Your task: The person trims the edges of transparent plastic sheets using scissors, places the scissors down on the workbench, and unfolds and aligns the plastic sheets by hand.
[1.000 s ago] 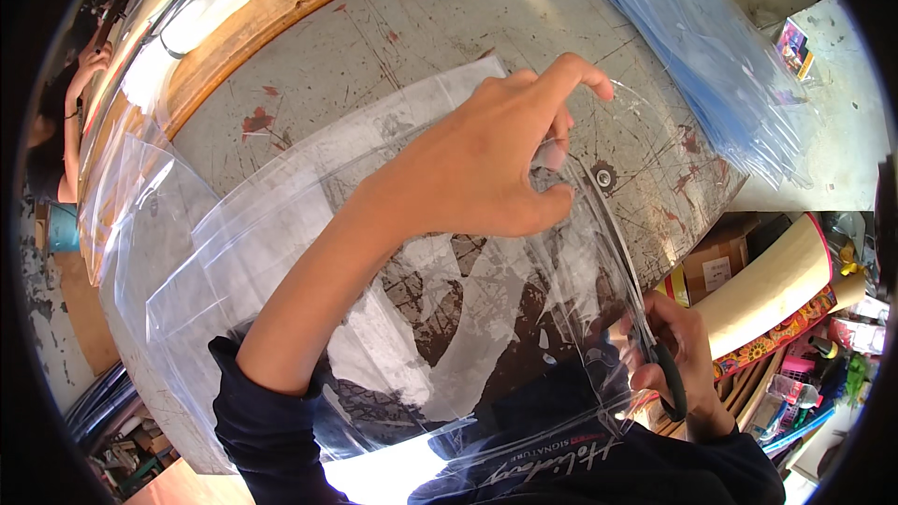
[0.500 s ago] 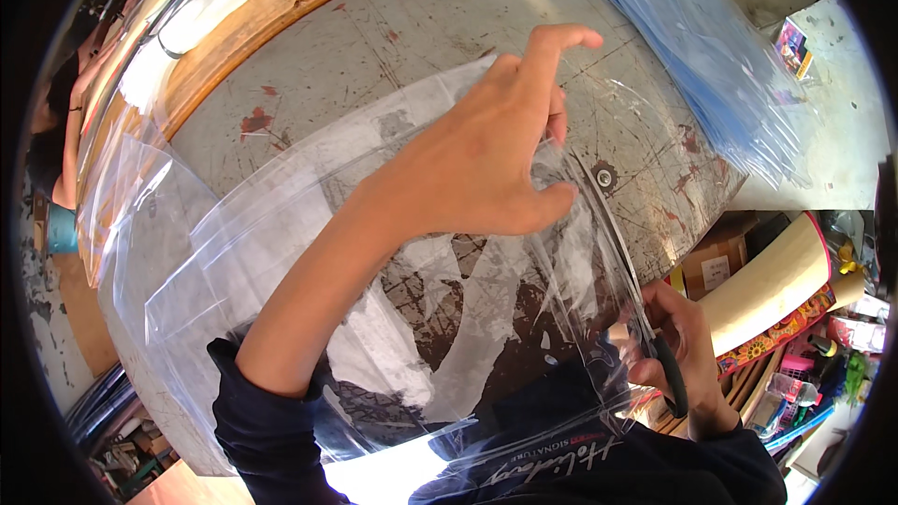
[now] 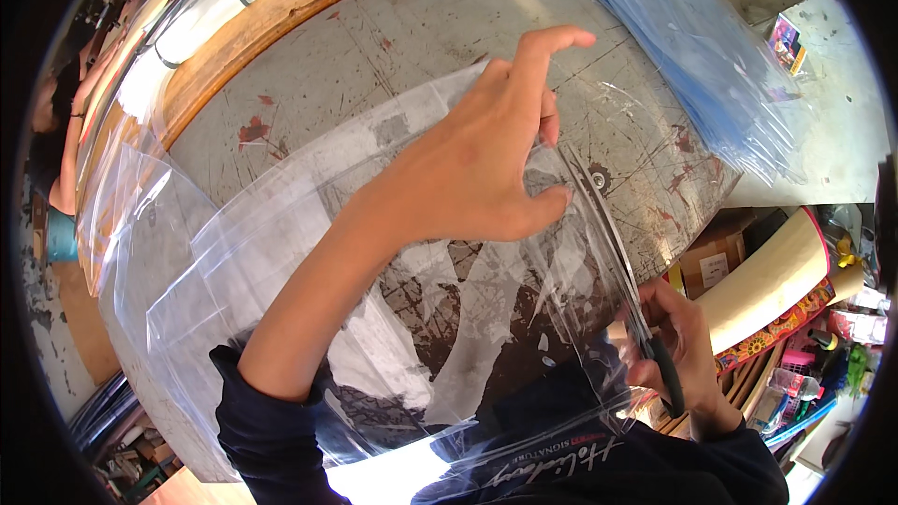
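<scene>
A clear plastic sheet (image 3: 449, 337) with folded layers lies across the worktop and hangs toward my body. My left hand (image 3: 486, 159) rests over its far part, index finger stretched out and thumb apart, the other fingers bent and partly hidden. My right hand (image 3: 681, 341) grips the dark handles of a pair of scissors (image 3: 613, 248) near the sheet's right edge. The long blades point away from me, slightly parted, alongside the plastic. Where exactly they meet the sheet is hard to make out.
The worktop (image 3: 365, 75) is grey, scratched and stained. Bluish clear sheets (image 3: 673, 47) are stacked at the far right. White rolled material (image 3: 206, 23) lies at the far left, near another person's arm (image 3: 70, 154). Right of me are a cream roll (image 3: 767, 281) and cluttered goods.
The scissor blades look slightly further apart than before. Both hands keep nearly the same place and pose, while the whole view has shifted a little.
</scene>
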`<action>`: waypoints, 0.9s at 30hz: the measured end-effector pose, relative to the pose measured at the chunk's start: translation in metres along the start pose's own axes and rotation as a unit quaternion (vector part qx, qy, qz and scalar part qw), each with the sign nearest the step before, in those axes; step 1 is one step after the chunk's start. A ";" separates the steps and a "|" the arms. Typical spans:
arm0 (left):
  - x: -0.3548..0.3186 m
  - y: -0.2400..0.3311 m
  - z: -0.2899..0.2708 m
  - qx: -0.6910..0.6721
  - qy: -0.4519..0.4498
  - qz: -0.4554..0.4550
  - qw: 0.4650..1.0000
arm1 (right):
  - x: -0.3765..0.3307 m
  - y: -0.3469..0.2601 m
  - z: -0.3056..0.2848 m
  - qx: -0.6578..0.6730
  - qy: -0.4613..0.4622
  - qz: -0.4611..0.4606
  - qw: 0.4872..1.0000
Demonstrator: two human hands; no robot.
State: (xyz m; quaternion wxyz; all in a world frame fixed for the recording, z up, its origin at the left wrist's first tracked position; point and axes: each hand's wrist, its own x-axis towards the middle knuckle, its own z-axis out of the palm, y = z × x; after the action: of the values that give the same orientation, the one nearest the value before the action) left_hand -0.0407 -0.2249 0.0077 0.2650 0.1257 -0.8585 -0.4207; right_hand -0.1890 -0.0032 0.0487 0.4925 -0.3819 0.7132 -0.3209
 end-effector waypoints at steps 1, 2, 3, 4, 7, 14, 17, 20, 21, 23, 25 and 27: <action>-0.001 0.000 0.000 0.000 0.000 0.000 1.000 | 0.001 -0.003 0.000 -0.024 -0.003 -0.002 1.000; 0.000 0.000 0.001 -0.006 0.007 0.003 1.000 | 0.003 -0.005 0.000 -0.025 -0.002 -0.001 1.000; 0.000 -0.001 0.002 -0.012 0.013 0.007 1.000 | 0.004 -0.006 0.000 -0.035 0.005 -0.006 0.999; 0.000 -0.001 0.002 -0.013 0.014 0.007 1.000 | 0.005 -0.007 0.000 -0.045 0.011 -0.011 0.999; 0.000 -0.002 0.003 -0.014 0.024 0.017 0.999 | 0.005 -0.009 -0.002 -0.056 0.004 0.008 0.998; -0.001 -0.002 0.002 -0.008 0.015 0.002 1.000 | -0.005 0.007 -0.003 0.023 0.006 0.023 0.999; -0.001 0.000 0.002 -0.018 0.011 0.000 1.000 | -0.010 0.012 -0.006 0.076 0.005 0.040 0.996; 0.001 0.002 0.000 -0.029 0.009 -0.002 1.000 | -0.017 0.010 -0.014 0.046 -0.023 0.040 0.998; 0.001 0.002 0.001 -0.018 0.013 -0.003 1.000 | -0.018 0.011 -0.015 0.044 -0.025 0.038 0.998; 0.001 0.003 0.001 -0.024 0.011 -0.009 1.000 | -0.021 0.012 -0.017 0.043 -0.026 0.035 0.998; 0.004 0.002 0.001 -0.034 0.011 -0.009 0.999 | -0.028 0.012 -0.018 0.011 -0.001 0.019 1.000; 0.001 -0.001 0.001 -0.029 0.007 -0.004 1.000 | -0.029 0.020 -0.019 -0.033 -0.007 0.005 0.999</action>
State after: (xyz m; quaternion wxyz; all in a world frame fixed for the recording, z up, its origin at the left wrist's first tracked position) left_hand -0.0425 -0.2249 0.0067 0.2731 0.1243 -0.8436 -0.4453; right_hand -0.2047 0.0335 0.0509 0.4864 -0.3965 0.7219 -0.2917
